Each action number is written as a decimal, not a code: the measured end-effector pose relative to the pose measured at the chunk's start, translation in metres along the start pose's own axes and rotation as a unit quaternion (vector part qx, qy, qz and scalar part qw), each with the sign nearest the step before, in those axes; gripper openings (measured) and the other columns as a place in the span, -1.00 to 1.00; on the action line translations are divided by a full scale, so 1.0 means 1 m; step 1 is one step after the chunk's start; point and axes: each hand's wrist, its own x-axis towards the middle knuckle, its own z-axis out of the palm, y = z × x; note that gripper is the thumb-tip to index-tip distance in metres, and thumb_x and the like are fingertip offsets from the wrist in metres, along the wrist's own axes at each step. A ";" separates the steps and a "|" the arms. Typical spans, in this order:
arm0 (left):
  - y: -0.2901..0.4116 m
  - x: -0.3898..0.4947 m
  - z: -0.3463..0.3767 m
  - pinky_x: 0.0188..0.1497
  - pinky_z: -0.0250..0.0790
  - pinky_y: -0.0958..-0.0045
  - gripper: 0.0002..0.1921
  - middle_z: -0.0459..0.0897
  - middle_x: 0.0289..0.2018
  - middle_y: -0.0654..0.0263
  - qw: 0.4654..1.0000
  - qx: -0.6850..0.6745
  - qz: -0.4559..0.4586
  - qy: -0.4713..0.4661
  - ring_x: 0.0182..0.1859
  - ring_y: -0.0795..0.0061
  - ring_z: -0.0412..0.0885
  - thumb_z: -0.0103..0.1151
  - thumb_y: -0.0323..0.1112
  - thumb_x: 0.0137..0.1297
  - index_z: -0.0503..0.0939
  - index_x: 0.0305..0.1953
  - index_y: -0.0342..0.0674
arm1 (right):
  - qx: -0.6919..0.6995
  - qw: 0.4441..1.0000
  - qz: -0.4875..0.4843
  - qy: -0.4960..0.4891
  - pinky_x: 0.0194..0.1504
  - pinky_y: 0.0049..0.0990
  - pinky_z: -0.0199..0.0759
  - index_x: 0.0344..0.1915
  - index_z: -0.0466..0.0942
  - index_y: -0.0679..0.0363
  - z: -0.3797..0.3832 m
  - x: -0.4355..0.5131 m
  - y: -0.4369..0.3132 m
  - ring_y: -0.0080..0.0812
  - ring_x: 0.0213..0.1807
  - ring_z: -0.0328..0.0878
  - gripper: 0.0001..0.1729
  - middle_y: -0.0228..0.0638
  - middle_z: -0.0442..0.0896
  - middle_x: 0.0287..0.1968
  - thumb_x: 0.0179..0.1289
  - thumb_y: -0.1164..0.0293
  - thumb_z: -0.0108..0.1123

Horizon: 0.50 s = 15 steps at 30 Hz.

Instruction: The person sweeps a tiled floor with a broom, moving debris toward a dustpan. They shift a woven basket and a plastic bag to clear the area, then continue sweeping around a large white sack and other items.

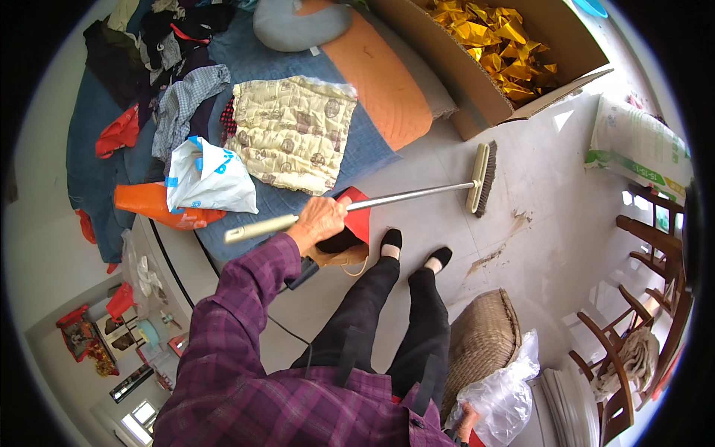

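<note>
My left hand (321,219) is closed around the handle of a long broom (413,196), near its pale grip. The metal pole runs to the right, and the dark-bristled head (481,179) rests on the tiled floor. Right of the head's lower end lie brown dirt streaks (491,256). Low in the picture, my right hand (468,420) is partly visible against a clear plastic bag (505,399); whether its fingers grip the bag cannot be told. Below my left hand stands an open paper bag (349,246) with a red inner side.
A bed (368,134) at upper left holds clothes (190,100), a quilted cloth (293,131) and plastic bags (209,176). A cardboard box (475,106) of gold foil is at the top. A woven basket (483,329) stands beside my legs; wooden chairs (614,346) and a filled sack (637,145) are at right.
</note>
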 end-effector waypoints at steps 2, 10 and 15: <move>-0.009 0.016 -0.018 -0.48 0.37 0.01 -0.85 0.55 -0.64 -0.01 1.000 0.008 0.019 0.000 -0.51 -0.08 0.56 0.00 -0.32 0.20 0.53 -0.25 -0.16 | 0.005 1.000 0.000 0.002 -0.13 -0.37 0.33 -0.22 0.53 0.34 0.007 0.007 0.003 -0.33 -0.24 0.47 -0.63 -0.29 0.57 -0.23 -0.13 0.46 0.18; -0.035 0.075 -0.063 -0.31 0.41 0.01 -0.74 0.62 -0.49 -0.03 0.995 0.080 -0.004 -0.057 -0.36 -0.07 0.60 0.09 -0.16 0.15 0.52 -0.32 -0.25 | 0.086 0.995 0.040 -0.009 -0.16 -0.36 0.34 -0.21 0.52 0.34 0.017 0.023 -0.009 -0.35 -0.25 0.45 -0.59 -0.30 0.56 -0.23 -0.15 0.41 0.23; -0.039 0.103 -0.074 -0.28 0.42 0.02 -0.69 0.62 -0.50 -0.06 0.990 0.117 -0.013 -0.070 -0.36 -0.07 0.61 0.10 -0.12 0.11 0.52 -0.35 -0.29 | 0.075 0.994 0.080 0.014 -0.19 -0.35 0.34 -0.30 0.53 0.34 0.027 0.024 -0.023 -0.37 -0.28 0.43 -0.68 -0.32 0.55 -0.29 -0.14 0.43 0.23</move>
